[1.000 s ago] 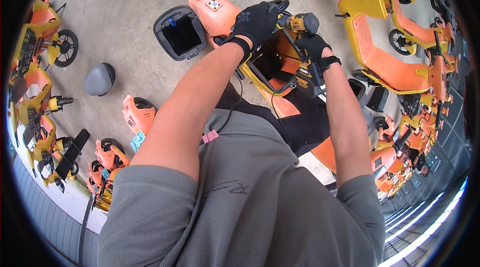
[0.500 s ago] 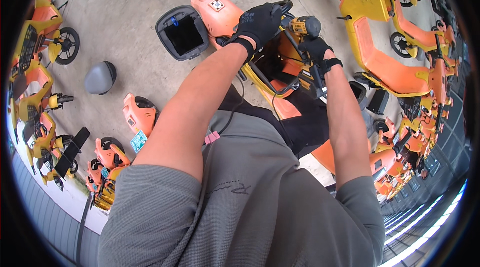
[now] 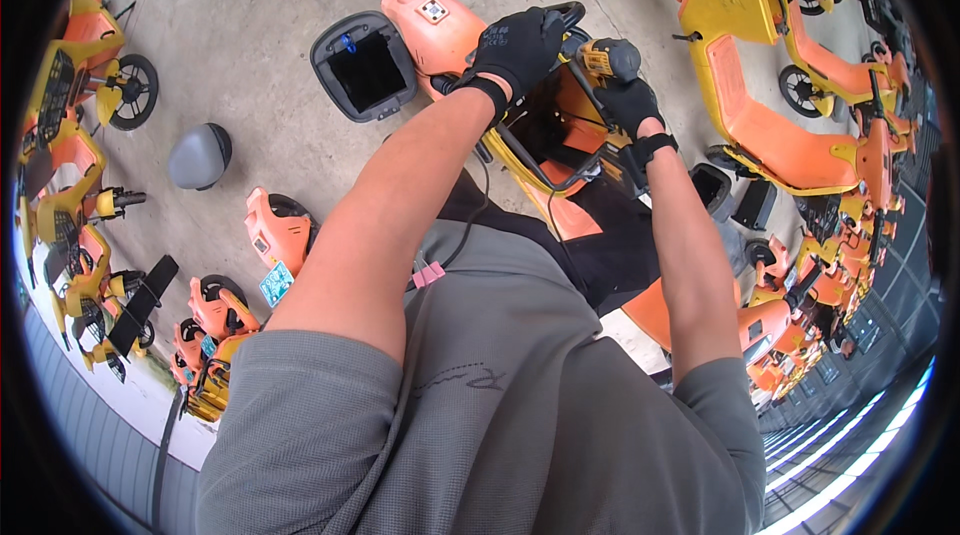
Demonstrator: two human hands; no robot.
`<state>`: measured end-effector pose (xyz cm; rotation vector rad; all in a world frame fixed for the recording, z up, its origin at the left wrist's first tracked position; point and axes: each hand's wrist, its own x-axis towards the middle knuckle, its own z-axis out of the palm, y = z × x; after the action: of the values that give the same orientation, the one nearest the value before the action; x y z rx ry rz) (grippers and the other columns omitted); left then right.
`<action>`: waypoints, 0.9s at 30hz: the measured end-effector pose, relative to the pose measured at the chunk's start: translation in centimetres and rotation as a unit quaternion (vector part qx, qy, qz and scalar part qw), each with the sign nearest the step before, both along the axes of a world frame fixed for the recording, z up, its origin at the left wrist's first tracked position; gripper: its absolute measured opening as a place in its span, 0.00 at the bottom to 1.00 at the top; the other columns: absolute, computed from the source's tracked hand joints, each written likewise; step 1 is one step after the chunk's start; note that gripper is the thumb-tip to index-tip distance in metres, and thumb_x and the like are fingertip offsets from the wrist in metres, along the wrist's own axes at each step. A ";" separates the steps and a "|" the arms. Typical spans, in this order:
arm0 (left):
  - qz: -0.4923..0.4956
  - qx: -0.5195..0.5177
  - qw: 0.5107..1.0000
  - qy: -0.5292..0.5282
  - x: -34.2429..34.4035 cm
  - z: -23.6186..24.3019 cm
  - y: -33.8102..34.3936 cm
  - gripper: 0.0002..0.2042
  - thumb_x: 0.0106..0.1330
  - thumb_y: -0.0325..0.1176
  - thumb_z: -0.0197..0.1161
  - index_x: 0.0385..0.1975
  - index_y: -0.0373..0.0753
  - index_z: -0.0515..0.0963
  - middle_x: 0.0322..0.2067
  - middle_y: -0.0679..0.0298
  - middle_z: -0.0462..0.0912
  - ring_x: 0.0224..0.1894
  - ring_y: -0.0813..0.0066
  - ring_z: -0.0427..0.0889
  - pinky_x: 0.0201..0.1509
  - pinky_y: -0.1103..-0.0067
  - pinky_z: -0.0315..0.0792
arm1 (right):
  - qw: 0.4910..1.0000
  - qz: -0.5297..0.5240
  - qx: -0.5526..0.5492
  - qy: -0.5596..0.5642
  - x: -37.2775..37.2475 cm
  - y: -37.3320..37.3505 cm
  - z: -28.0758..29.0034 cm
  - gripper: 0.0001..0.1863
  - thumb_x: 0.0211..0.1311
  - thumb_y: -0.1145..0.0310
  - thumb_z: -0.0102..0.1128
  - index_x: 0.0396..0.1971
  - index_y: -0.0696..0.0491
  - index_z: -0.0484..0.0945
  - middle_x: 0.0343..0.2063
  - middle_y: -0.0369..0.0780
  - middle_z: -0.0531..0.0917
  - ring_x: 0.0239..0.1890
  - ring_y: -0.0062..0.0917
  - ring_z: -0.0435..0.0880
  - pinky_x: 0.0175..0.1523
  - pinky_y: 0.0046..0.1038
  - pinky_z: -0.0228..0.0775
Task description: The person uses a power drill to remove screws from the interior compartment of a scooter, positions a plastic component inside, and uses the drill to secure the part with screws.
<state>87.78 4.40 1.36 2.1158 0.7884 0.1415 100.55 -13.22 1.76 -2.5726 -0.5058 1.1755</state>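
Observation:
Both my hands wear black gloves and work over an orange and yellow bike (image 3: 432,33) that stands in front of me. My left hand (image 3: 518,45) is closed, palm down, around a black bar (image 3: 570,12) on the bike's frame; the fingers are partly hidden. To its right, my right hand (image 3: 630,103) wraps the grip of a yellow and black power drill (image 3: 606,60). The drill's head is above the hand, beside the bar. The bike's open yellow and black frame (image 3: 540,160) lies below my hands. Where the drill's tip meets the bike is hard to see.
A grey open shell with a black inside (image 3: 366,65) lies by the bike. A grey bike seat (image 3: 200,156) rests on the concrete floor (image 3: 280,45). Rows of orange and yellow bikes stand left and right, one nearby (image 3: 770,125). A black cable (image 3: 484,200) hangs near my waist.
My right hand and wrist have shifted slightly down and left, and the drill has dipped a little. My left hand stays in place on the bar.

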 end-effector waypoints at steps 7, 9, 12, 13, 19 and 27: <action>-0.021 -0.004 1.000 0.003 0.1 0.0 0.1 0.20 0.62 0.46 0.41 0.32 0.35 0.75 0.30 0.50 0.79 0.35 0.52 0.77 0.41 0.65 0.69 | 0.999 -0.025 -0.033 0.034 0.1 0.7 0.4 0.18 0.44 0.61 0.62 0.34 0.57 0.77 0.23 0.40 0.81 0.23 0.23 0.81 0.28 0.25 0.72; -0.001 -0.045 0.999 0.022 0.1 1.0 0.1 0.20 0.62 0.46 0.41 0.32 0.36 0.74 0.30 0.50 0.79 0.35 0.52 0.77 0.42 0.65 0.69 | 0.996 -0.036 -0.044 0.068 0.7 0.2 -0.5 0.17 0.44 0.62 0.62 0.33 0.57 0.77 0.22 0.40 0.81 0.22 0.23 0.80 0.27 0.25 0.71; 0.004 -0.055 0.998 0.026 0.1 0.9 0.0 0.20 0.62 0.46 0.41 0.32 0.36 0.74 0.31 0.50 0.79 0.36 0.52 0.77 0.42 0.65 0.69 | 0.986 -0.069 -0.053 0.143 1.3 -0.4 -1.4 0.14 0.44 0.64 0.62 0.30 0.57 0.76 0.19 0.38 0.79 0.19 0.22 0.77 0.24 0.24 0.68; 0.006 -0.055 0.998 0.027 0.0 0.4 0.0 0.20 0.62 0.46 0.41 0.32 0.36 0.74 0.31 0.50 0.79 0.36 0.52 0.77 0.42 0.65 0.69 | 0.983 -0.071 -0.044 0.162 1.4 -0.5 -1.4 0.14 0.44 0.64 0.61 0.30 0.56 0.76 0.18 0.37 0.78 0.18 0.22 0.75 0.23 0.23 0.66; -0.014 -0.003 1.000 0.002 0.0 0.3 -0.2 0.12 0.61 0.41 0.46 0.32 0.38 0.70 0.27 0.53 0.77 0.30 0.55 0.77 0.32 0.67 0.69 | 0.987 -0.066 -0.050 0.137 1.5 0.1 -0.9 0.11 0.42 0.65 0.58 0.25 0.56 0.74 0.16 0.36 0.74 0.17 0.21 0.71 0.23 0.24 0.61; -0.034 0.009 0.999 -0.001 0.2 -1.5 -0.1 0.20 0.62 0.46 0.40 0.33 0.36 0.74 0.31 0.51 0.79 0.36 0.52 0.77 0.42 0.65 0.69 | 0.983 -0.089 -0.053 0.151 1.9 0.8 -1.2 0.10 0.44 0.66 0.55 0.23 0.57 0.75 0.16 0.37 0.76 0.17 0.22 0.72 0.22 0.25 0.62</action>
<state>87.93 4.27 -0.16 2.1567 0.7144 0.1147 102.47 -12.42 0.51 -2.3995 -0.1470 1.5244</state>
